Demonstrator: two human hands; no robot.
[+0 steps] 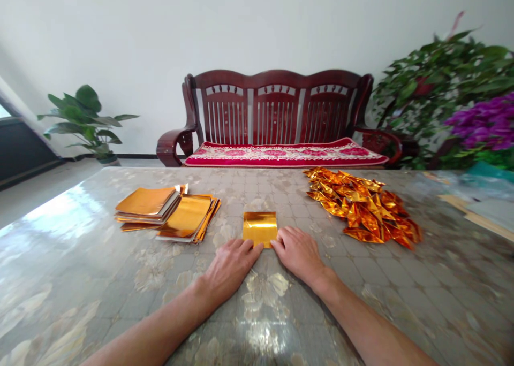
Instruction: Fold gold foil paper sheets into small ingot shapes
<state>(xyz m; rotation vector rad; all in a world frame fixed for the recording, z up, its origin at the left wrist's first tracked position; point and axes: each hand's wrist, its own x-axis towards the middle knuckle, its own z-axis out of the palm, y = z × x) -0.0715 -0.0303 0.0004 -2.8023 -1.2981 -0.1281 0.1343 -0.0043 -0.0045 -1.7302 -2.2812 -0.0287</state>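
Observation:
A shiny gold foil paper (pixel 260 228) lies flat on the table in front of me. At its lower left corner is my left hand (pixel 233 258), fingers bent, with the thumb pressed along the near edge. My right hand (pixel 297 252) holds the lower right corner between thumb and curled fingers. Whether the paper is folded over at the near edge is partly hidden by my fingertips. Left of it sits a stack of gold foil sheets (pixel 188 214), and farther left another pile of them (pixel 145 201). Folded gold foil pieces (pixel 361 208) lie heaped to the right.
The table (pixel 180 323) has a glossy clear cover over a floral pattern. Plastic wrapping and flat card (pixel 477 216) lie at its right edge. Beyond it stand a dark red wooden bench (pixel 277 109), a potted plant (pixel 86 120) and purple flowers (pixel 485 122).

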